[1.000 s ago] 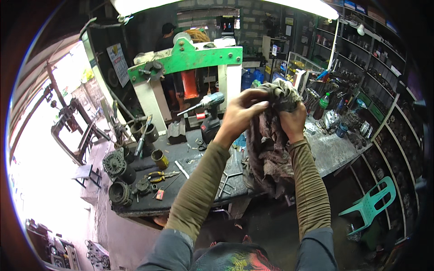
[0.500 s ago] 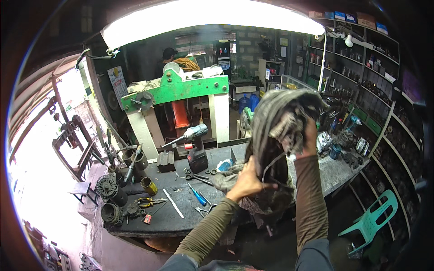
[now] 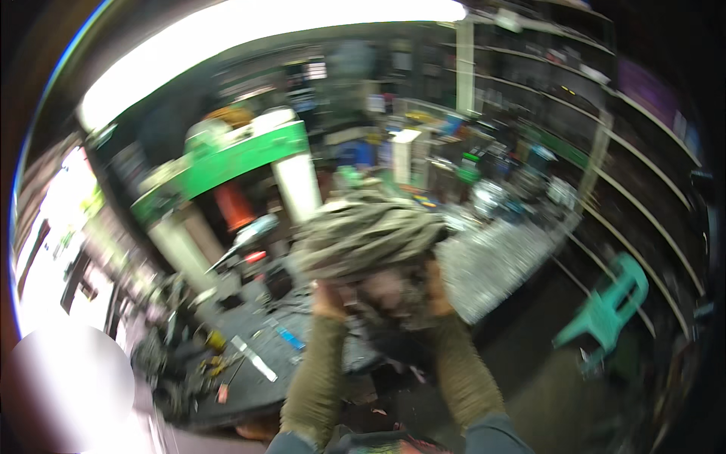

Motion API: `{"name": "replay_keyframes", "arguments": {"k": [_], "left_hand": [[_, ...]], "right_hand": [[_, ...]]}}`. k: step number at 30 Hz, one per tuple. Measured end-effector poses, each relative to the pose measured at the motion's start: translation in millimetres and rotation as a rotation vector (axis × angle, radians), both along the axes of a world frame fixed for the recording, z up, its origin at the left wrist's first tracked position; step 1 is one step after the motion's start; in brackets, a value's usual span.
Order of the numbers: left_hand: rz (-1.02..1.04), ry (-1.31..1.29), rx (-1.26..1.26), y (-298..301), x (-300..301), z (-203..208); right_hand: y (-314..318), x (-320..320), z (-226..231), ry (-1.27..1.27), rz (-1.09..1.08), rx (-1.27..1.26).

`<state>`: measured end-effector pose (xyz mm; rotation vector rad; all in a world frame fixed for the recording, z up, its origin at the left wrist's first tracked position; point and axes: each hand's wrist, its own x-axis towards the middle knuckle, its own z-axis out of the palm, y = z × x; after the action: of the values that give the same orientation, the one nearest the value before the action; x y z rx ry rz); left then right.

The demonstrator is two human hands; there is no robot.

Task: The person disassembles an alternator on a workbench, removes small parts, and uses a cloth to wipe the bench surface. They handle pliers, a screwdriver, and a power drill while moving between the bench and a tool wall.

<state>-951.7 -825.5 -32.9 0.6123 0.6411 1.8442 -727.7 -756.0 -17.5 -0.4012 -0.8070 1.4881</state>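
A bunched, dirty grey-brown cloth is held up in front of me, above the near side of the workbench. My left hand grips its lower left side, and my right hand grips the lower right. Fingers of both hands are mostly behind the folds and smeared by motion. Below the folds, between the hands, is a darker, blurred part I cannot make out.
On the bench to the left are a cordless impact wrench, a blue-handled tool and a white strip. A green-beamed press frame stands behind. A green plastic chair is at right, beside shelving.
My hands have brought the cloth lower and leftward, now gripping it from both sides. The view has swung to the right and blurred.
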Motion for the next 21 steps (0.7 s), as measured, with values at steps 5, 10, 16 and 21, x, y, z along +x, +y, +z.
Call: {"name": "replay_keyframes", "arguments": {"k": [5,10,16,21], "left_hand": [[-0.124,0.108,-0.09,49,-90,-1],[-0.233,0.031,-0.147,103,-126,-27],[-0.451,0.12,0.085,44,-132,-28],[-0.626,0.294,-0.073,-12,-176,-11]], "right_hand": [[-1,-65,-14,-0.494,-0.083,0.207],[11,-91,-10,-0.553,-0.236,0.276],[-2,-126,25,0.172,-0.216,-0.007],[52,-176,58,0.131,-0.185,0.112]]}}
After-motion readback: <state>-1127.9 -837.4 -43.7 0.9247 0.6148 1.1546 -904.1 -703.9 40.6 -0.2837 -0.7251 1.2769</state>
